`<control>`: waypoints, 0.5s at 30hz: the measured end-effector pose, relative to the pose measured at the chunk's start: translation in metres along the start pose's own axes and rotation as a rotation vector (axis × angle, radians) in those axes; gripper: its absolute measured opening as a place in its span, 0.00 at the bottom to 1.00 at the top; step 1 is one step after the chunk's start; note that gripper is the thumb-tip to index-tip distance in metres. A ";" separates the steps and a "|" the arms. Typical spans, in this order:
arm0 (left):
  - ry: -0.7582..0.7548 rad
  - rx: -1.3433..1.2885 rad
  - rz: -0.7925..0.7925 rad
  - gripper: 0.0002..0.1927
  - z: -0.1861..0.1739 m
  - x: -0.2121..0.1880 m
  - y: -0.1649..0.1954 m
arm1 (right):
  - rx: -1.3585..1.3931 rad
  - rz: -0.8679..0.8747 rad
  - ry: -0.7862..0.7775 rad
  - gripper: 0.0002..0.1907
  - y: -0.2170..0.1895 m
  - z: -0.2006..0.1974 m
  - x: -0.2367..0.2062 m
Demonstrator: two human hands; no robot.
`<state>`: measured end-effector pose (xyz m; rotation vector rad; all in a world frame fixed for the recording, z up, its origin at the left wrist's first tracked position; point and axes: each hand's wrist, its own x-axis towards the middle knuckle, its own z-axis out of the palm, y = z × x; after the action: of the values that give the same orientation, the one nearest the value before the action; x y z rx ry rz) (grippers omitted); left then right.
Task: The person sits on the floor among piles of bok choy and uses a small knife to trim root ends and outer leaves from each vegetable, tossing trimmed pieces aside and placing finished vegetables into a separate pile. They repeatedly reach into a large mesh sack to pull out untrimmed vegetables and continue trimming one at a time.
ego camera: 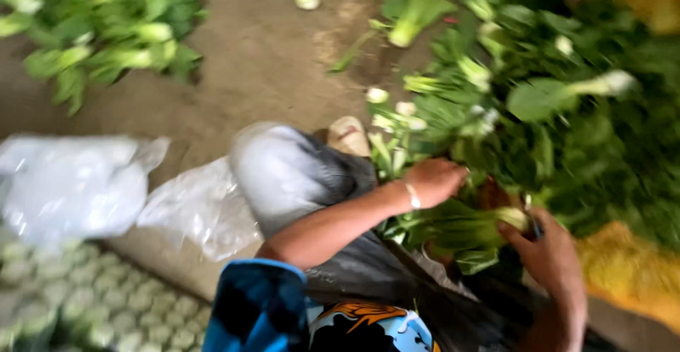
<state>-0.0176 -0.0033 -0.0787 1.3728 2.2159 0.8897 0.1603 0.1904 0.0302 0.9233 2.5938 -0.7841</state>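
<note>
The picture is blurred. My left hand [435, 180], with a thin band at the wrist, reaches across my knee into a big pile of leafy greens [559, 111]; its fingers curl down into the leaves. My right hand [547, 247] grips the pale stem end of a bunch of greens [453, 228] that lies across my lap between the two hands. A small dark object shows at my right thumb; I cannot tell what it is.
Two clear plastic bags [71, 182] [202, 207] lie on the dirt floor [269, 61] to the left. Another heap of greens [106, 26] sits at the far left, and loose stalks [411, 12] lie ahead. Pale round items [71, 302] fill the lower left. Something yellow [623, 270] lies at the right.
</note>
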 end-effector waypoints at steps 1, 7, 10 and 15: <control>0.109 0.211 0.018 0.28 0.005 -0.003 -0.003 | -0.228 0.030 0.044 0.30 0.000 -0.002 0.006; -0.769 0.253 -0.138 0.29 0.061 -0.028 0.014 | -0.691 0.122 -0.277 0.32 -0.081 -0.005 0.062; -0.837 0.230 0.049 0.32 0.093 -0.047 0.017 | -0.587 -0.260 -0.209 0.37 -0.166 -0.008 0.065; -0.461 0.243 0.156 0.32 0.112 -0.068 0.005 | 0.615 -0.994 -0.191 0.49 -0.274 -0.007 0.013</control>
<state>0.0849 -0.0276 -0.1570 1.6799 1.9210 0.3054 -0.0280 0.0234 0.1394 -0.4443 2.5617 -1.8465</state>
